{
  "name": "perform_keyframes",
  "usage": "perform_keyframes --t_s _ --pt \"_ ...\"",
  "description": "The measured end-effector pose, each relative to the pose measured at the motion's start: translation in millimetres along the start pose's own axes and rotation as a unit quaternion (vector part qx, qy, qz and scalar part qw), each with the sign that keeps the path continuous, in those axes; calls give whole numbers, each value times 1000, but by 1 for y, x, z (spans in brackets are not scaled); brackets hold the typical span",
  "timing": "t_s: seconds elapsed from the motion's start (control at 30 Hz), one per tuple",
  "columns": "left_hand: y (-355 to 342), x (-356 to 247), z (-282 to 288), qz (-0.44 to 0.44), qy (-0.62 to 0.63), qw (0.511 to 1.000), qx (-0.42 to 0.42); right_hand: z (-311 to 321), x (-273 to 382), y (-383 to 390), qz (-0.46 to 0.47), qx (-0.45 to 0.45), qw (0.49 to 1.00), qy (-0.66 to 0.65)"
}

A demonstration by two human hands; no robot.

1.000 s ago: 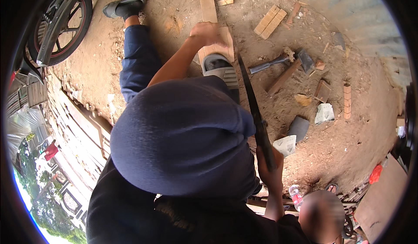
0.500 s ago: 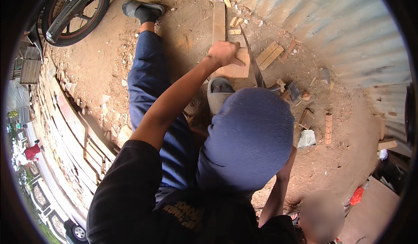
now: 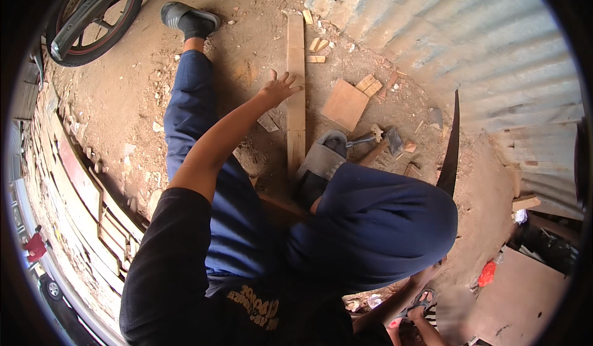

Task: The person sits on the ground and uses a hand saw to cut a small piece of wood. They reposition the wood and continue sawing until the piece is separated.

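Observation:
My left hand (image 3: 281,91) is open with fingers spread, just left of a long wooden beam (image 3: 296,68) lying on the dirt; it holds nothing. A flat square wooden board (image 3: 344,104) rests on the ground right of the beam. The dark, tapering blade of a handsaw (image 3: 451,148) points up beyond my bent right knee. My right hand (image 3: 426,275) is mostly hidden behind that knee, at the saw's lower end; the saw's handle is out of sight. My right sandalled foot (image 3: 324,156) is beside the beam's near end.
Small wood offcuts (image 3: 316,59) and a pair of blocks (image 3: 369,85) lie around. A hammer-like tool (image 3: 394,142) is near my right foot. Corrugated metal sheeting (image 3: 432,43) stands at right, a motorcycle wheel (image 3: 99,25) at far left, stacked planks (image 3: 80,160) at left. Another person's foot (image 3: 424,298) shows at lower right.
The square board has left the beam and now lies to its right. My left hand has let go of it and moved left. The saw has swung away to the right.

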State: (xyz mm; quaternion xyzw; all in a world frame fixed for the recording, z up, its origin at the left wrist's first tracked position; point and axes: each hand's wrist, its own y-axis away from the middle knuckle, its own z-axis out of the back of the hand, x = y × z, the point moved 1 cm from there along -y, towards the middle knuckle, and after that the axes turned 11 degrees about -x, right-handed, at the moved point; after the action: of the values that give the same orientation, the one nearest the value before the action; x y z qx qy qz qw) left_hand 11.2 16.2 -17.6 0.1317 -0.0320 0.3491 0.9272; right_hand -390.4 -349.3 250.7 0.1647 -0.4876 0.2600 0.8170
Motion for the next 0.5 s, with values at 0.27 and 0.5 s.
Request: perform_keyframes --t_s 0.27,0.5 --pt "-67 -8 -58 -307 -78 947 -51 66 -24 24 -132 -78 985 78" --pt "-28 21 -23 -311 -79 943 92 46 -48 32 -191 -64 976 85"
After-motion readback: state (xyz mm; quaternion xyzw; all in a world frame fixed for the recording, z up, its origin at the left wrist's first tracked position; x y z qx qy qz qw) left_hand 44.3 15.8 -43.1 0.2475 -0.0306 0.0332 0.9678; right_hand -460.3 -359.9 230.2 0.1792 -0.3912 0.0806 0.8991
